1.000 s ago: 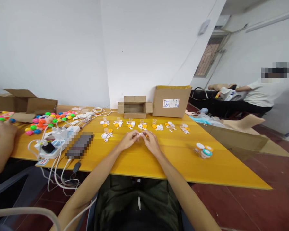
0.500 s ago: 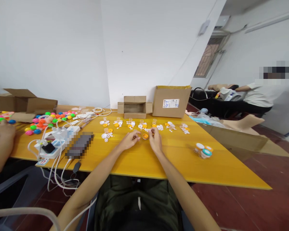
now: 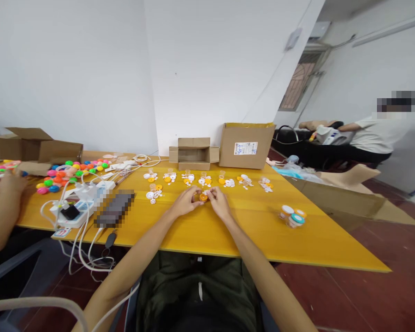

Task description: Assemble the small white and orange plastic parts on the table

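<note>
An orange round piece (image 3: 203, 197) sits between my two hands over the yellow table (image 3: 200, 235). My left hand (image 3: 187, 201) has its thumb and fingers closed on the left side of this piece. Just right of it, my right hand (image 3: 218, 202) pinches a small white part (image 3: 206, 192) at the orange piece's upper edge. Beyond my hands lie small groups of clear cups, orange and white discs and white bits, such as the white pieces (image 3: 230, 183) and a clear cup (image 3: 222, 174).
Closed jars (image 3: 297, 219) stand at right. Behind are a small open box (image 3: 193, 154) and a big carton (image 3: 245, 146). At left are a phone (image 3: 115, 210), a power strip (image 3: 90, 203), coloured balls (image 3: 60, 177) and another person's hand (image 3: 12, 186). A person (image 3: 376, 133) sits far right.
The orange piece has moved slightly left, and my left hand has closed on it. My right hand has shifted left, bringing the white part to the piece. The neighbouring person's hand has moved a little.
</note>
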Available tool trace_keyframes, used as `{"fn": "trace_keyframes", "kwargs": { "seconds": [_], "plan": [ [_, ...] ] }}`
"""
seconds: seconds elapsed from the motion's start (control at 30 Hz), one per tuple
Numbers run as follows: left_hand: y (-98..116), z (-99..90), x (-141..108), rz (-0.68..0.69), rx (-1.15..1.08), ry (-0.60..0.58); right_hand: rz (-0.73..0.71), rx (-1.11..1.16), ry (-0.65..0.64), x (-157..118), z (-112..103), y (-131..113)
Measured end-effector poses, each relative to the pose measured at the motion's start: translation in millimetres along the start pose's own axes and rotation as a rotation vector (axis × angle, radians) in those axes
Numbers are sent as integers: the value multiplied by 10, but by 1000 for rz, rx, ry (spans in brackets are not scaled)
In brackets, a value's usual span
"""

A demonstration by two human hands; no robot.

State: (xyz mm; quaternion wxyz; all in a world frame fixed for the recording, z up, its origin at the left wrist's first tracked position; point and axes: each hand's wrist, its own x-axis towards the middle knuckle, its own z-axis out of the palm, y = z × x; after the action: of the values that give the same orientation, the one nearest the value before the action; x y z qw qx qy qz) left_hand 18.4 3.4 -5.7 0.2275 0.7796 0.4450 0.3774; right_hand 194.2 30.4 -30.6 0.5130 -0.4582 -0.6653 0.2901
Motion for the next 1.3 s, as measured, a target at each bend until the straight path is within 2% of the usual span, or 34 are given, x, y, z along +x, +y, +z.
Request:
{"fn": "trace_keyframes", "kwargs": {
  "seconds": [0.2, 0.57, 1.07, 1.3],
  "plan": [
    [-20, 6, 4, -18, -37, -37, 3, 102, -78, -12, 14, -55],
    [-14, 9, 16, -35, -34, -43, -134, 52, 18, -20, -3, -126],
    [-27, 14, 19, -23, -55, -48, -118, 56, -61, -37, 19, -148],
    [-9, 9, 37, -71, -9, -56, -107, -9, 39, -28, -12, -132]
  ]
}}
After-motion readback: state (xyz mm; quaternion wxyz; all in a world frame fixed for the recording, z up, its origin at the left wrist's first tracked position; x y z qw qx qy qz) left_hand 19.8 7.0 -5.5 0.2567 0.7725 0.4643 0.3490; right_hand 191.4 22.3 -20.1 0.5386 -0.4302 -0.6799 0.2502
